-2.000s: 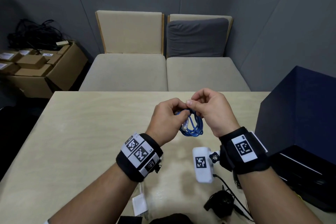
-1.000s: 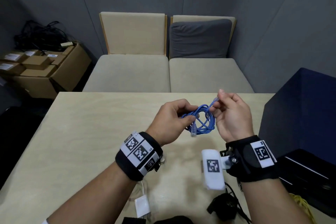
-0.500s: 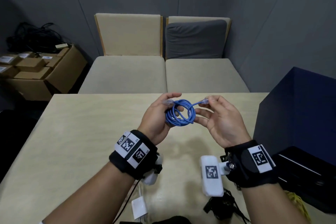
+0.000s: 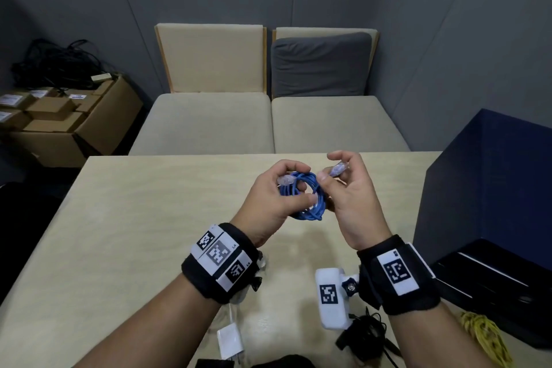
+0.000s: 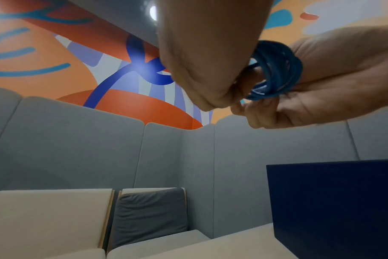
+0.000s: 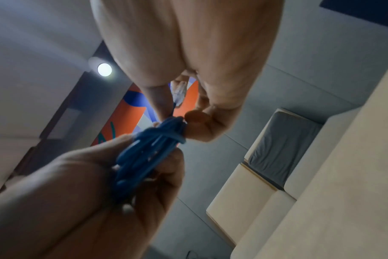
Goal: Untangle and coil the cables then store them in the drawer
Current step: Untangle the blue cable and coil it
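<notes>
- Since half a second ago, the right hand [image 4: 352, 194] has turned from an open palm to a pinch, and its loose plug [image 4: 339, 170] now stands up above the grip instead of lying level beside the bundle.
- Left hand [image 4: 274, 200]: fingers curled round the blue cable [image 4: 310, 203], thumb pressed across the loops, with the other plug [image 4: 286, 180] poking out just above the thumb. The bundle is held in the air over the counter [image 4: 119, 233], not resting on it.
- Right hand: thumb and forefinger pinch the cable's free tail just below its plug, on the side of the coil away from the left grip; the other fingers are loosely curled.
- Step in hand looks like securing the tail. Best done by keeping the left thumb firm on the loops so none spring out, then passing the plug through the coil's middle and drawing it snug.
- Wrap close beside the left grip; a slack turn would likely slip.
- Dark blue drawer box [image 4: 490, 188] sits to the right of both hands, ready for the coil.
</notes>
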A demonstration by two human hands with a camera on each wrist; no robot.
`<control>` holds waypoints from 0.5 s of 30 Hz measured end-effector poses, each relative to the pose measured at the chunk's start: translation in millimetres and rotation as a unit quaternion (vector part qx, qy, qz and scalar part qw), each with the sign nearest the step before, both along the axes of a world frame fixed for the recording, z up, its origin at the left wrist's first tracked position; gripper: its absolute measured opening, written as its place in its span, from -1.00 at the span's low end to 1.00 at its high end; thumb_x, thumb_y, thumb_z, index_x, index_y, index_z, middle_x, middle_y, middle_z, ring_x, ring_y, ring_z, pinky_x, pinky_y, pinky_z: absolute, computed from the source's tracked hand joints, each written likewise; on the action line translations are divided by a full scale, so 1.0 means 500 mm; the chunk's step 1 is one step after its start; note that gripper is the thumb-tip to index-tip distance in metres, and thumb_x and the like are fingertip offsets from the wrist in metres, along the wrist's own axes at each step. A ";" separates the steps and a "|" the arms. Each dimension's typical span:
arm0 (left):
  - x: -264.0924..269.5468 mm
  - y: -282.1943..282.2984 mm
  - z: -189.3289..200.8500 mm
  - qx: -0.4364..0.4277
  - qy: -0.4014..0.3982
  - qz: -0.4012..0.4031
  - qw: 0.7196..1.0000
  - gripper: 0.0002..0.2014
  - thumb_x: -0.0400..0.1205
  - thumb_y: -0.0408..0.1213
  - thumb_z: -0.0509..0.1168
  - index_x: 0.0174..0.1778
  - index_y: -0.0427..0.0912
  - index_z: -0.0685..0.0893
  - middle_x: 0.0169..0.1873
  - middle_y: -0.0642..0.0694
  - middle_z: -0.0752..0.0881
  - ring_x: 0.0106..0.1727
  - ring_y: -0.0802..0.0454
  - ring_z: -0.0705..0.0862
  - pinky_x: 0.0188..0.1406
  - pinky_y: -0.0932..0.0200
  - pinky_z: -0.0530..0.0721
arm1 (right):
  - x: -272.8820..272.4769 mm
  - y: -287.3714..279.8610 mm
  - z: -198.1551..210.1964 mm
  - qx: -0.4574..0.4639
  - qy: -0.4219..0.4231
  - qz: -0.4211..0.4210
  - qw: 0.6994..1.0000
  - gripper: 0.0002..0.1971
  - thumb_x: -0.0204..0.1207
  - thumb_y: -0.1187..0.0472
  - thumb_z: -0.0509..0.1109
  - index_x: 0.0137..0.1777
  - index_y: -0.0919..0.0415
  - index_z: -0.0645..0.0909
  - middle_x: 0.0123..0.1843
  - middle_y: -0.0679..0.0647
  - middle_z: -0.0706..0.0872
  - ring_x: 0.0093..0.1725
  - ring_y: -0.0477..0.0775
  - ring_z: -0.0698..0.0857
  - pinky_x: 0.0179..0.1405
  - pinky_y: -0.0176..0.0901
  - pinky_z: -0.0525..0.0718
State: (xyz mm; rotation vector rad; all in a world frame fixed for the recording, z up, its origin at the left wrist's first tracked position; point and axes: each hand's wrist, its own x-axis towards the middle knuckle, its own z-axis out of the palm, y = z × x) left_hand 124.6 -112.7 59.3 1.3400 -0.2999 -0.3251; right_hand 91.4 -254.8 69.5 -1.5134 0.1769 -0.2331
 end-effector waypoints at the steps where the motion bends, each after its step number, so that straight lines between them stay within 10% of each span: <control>1: -0.001 -0.003 0.000 0.004 -0.009 0.016 1.000 -0.79 0.47 -0.45 0.40 -0.01 -0.19 0.64 -0.32 0.07 0.68 -0.33 0.16 0.59 -0.32 0.28 0.60 | 0.000 0.002 -0.003 -0.025 0.000 -0.002 1.000 -0.74 0.56 0.28 0.39 0.11 -0.07 0.49 -0.10 0.05 0.65 -0.23 0.05 0.65 -0.27 -0.05 0.65; 7: -0.001 -0.020 -0.009 0.045 -0.032 0.087 0.995 -0.89 0.68 -0.37 0.26 0.05 -0.10 0.64 -0.25 -0.07 0.71 -0.25 0.17 0.65 -0.19 0.33 0.57 | 0.010 0.006 0.001 -0.060 0.022 0.019 0.998 -0.92 0.63 0.25 0.35 0.08 0.17 0.57 -0.28 0.08 0.76 -0.29 -0.12 0.68 -0.25 -0.26 0.59; 15: 0.012 0.003 -0.051 0.131 0.009 0.095 0.987 -0.82 0.48 -0.39 0.49 -0.06 -0.15 0.67 -0.21 -0.09 0.67 -0.35 0.07 0.60 -0.34 0.15 0.65 | 0.011 -0.009 -0.050 -0.089 0.086 0.028 0.992 -0.94 0.59 0.26 0.39 -0.10 0.25 0.63 -0.28 0.14 0.63 -0.33 0.00 0.52 -0.43 -0.20 0.48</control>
